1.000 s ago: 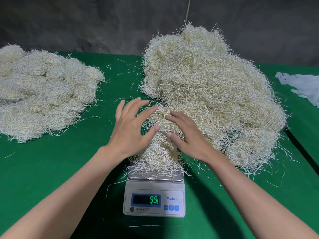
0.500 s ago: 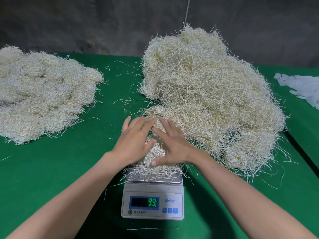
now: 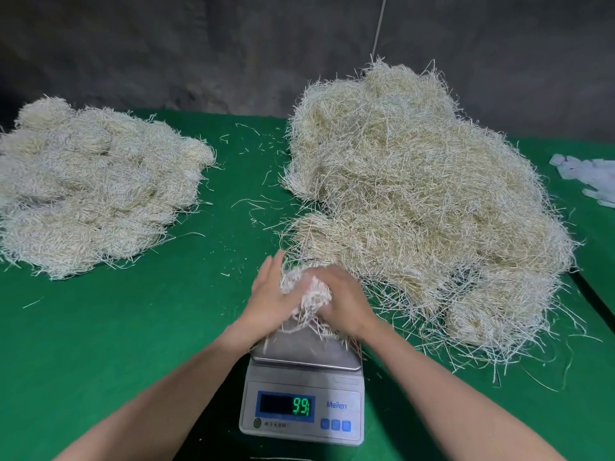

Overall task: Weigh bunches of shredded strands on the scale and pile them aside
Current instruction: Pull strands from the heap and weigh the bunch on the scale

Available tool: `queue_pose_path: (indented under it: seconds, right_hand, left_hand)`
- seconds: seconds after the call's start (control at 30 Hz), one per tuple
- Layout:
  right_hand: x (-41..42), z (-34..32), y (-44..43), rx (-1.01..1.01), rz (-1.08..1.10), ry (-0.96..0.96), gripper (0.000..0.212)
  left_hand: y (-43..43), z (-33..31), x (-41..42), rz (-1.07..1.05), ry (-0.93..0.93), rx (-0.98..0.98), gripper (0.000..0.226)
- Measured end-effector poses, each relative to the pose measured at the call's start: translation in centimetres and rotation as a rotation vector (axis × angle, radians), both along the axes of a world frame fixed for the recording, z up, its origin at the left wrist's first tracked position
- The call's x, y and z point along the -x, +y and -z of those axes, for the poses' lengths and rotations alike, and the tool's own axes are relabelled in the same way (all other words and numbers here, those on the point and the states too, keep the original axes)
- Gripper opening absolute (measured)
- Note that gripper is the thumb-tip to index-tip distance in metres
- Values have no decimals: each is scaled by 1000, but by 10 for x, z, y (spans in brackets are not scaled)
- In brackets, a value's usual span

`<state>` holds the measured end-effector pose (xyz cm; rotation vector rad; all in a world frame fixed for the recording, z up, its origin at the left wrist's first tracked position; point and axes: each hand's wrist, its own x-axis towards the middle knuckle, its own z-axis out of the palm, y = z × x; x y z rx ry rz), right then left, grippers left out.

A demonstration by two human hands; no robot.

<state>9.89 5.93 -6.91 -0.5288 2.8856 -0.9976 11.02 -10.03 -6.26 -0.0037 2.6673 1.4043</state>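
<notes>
A small digital scale (image 3: pixel 303 407) stands at the near middle of the green table, its display reading 99. Over the far end of its steel pan (image 3: pixel 306 356) my left hand (image 3: pixel 269 294) and my right hand (image 3: pixel 346 301) squeeze a pale bunch of strands (image 3: pixel 311 292) between them, fingers curled round it. The bunch's loose ends hang down onto the pan. A big loose heap of strands (image 3: pixel 416 194) lies just right of and behind the scale. A pile of neater bunches (image 3: pixel 90 191) lies at the far left.
Stray strands (image 3: pixel 253 204) litter the green cloth between the two heaps. White gloves or rags (image 3: pixel 589 178) lie at the far right edge. A dark gap (image 3: pixel 595 294) runs along the table's right side. A dark wall stands behind.
Both hands came together from lying flat on the spread bunch and gathered it into a tight clump toward the pan's far end. Most of the steel pan now shows.
</notes>
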Motion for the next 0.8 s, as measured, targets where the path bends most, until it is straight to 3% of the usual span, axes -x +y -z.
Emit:
queue_pose_path:
  seconds: [0.07,0.17,0.23,0.33,0.43,0.53,0.67,0.73,0.8]
  right_hand:
    - [7,-24,-1,47,55,121,68]
    - [11,-53,-9,-45,0,369,66]
    - [6,-66,-19,-208,-39,493,64]
    - [4,-75,-21,-363,-102,461,72]
    - [-5,-72,-13,-27,-219,380,66]
    - [5,-71,-11,161,-13,384,68]
    - [36,-89,0,640,289,-31,69]
    - [26,-82,-13,740,212,-53,56]
    - [12,-74,-32,683,158,-35,47]
  left_hand:
    - [5,-10,7,-107,-246,-478,92]
    - [15,-34,22,-77,-557,-1137,90]
    - [23,-54,35,-117,-603,-1308,84]
    - [33,-71,51,-278,-532,-1260,65]
    - [32,-73,61,-462,-455,-1294,48]
    - [46,-67,52,-512,-403,-1238,47]
    - [72,-79,41,-398,-264,-1005,54]
    - [69,-84,49,-378,-256,-1043,54]
    - [67,-79,56,-375,-241,-968,44]
